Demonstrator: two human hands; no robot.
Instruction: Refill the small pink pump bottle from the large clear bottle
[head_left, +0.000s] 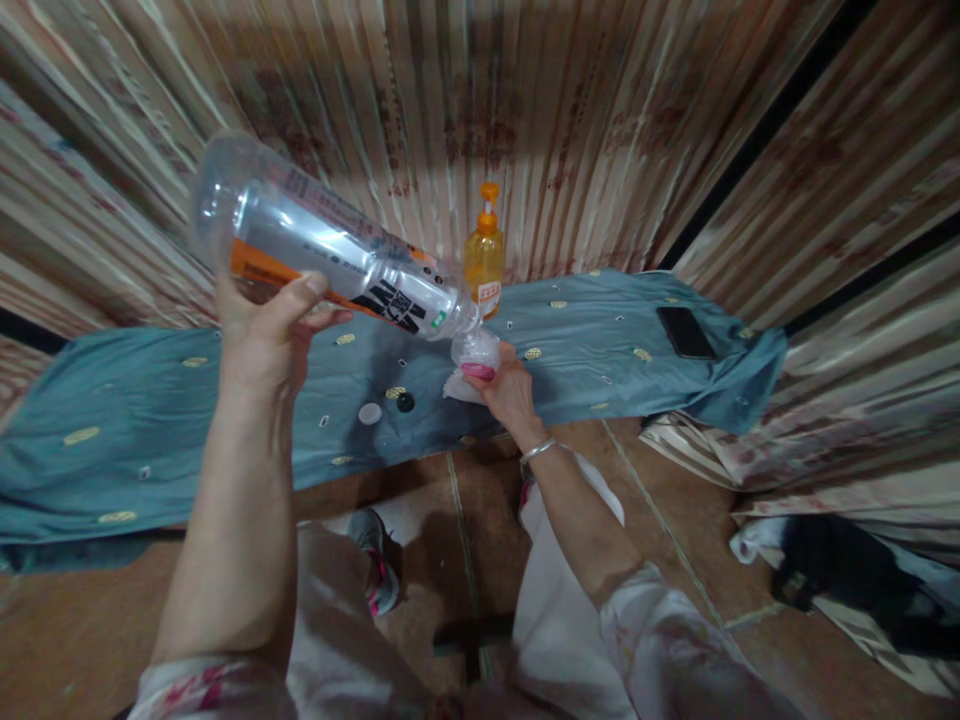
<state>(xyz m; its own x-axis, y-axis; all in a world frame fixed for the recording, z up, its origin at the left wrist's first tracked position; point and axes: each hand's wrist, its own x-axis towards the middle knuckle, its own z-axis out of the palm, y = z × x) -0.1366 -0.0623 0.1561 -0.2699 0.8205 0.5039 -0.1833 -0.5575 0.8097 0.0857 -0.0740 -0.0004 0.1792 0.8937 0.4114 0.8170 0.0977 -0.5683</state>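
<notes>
My left hand is wrapped around a large clear plastic bottle with an orange and black label. The bottle is tilted, its neck pointing down to the right at the top of a small clear container. My right hand grips that container, which shows pink low on its side. Whether liquid is flowing between the two I cannot tell. Just under my right hand lies something white and crumpled. Left of it, on the cloth, are a white round lid and a small black cap.
An orange pump bottle stands upright behind the small container. A black phone lies on the right of the teal cloth covering the bench. Curtains hang behind it. Dark and white fabric is at the lower right.
</notes>
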